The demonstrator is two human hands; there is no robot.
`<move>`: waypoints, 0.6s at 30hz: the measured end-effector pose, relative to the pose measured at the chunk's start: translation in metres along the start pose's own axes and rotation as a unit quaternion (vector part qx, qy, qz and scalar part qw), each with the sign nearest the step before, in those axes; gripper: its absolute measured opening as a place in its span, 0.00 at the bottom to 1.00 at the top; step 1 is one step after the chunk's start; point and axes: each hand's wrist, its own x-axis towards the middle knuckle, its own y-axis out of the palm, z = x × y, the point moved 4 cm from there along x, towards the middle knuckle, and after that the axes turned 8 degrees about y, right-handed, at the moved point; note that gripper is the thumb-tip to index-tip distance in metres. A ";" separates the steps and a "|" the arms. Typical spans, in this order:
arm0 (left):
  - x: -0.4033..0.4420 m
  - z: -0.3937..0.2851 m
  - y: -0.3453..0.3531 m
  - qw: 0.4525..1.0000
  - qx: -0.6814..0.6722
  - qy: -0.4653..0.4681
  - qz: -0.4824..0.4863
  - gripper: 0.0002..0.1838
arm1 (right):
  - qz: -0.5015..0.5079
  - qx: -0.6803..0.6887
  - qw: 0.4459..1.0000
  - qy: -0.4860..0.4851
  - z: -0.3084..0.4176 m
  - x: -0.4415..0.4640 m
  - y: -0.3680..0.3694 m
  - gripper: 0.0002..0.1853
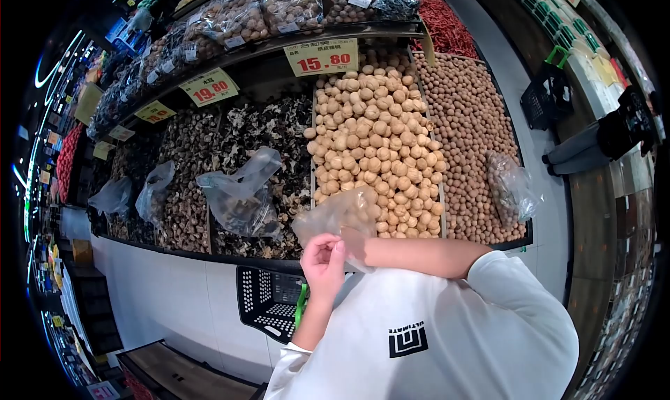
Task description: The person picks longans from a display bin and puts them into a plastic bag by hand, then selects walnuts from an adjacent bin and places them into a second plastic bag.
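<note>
The clear plastic bag (321, 222) was at the near edge of the walnut heap (377, 135), partly in front of it; whether it touched the nuts could not be told. The left hand (321, 260), on the near side of the walnut heap, had its fingers curled in and its thumb against them, pinching the bag's near edge. The right hand (354, 246) was beside it, its forearm crossing in front of the walnut heap from the right; plastic blurred its fingers, so its grip could not be told.

Left of the walnut heap lay dark dried fungus (241, 121), with a crumpled bag (244, 197) on top. Right of the heap were smaller brown nuts (464, 114), bearing a filled bag (511, 187). Behind the heap stood a price sign (323, 56) reading 15.80, below a shelf of packaged goods (293, 9). A black basket (269, 302) with a green handle was on the near left of the heap. Well to its right stood another person (583, 149), near a second basket (548, 96).
</note>
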 end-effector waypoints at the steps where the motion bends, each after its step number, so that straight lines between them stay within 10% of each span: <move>1: 0.000 0.000 0.001 1.000 -0.003 -0.002 0.001 0.08 | -0.021 0.002 1.000 -0.011 0.000 -0.002 -0.001 0.12; 5: -0.001 0.002 0.004 1.000 0.005 -0.008 0.008 0.07 | -0.030 0.247 0.961 0.117 -0.026 0.009 0.026 0.12; 8: -0.001 0.005 0.004 1.000 -0.024 0.009 0.010 0.07 | -0.097 0.392 0.915 0.005 -0.069 0.044 0.096 0.11; 18: 0.001 0.000 0.008 1.000 -0.018 -0.006 0.010 0.07 | -0.067 0.085 0.994 0.027 -0.012 -0.006 0.004 0.12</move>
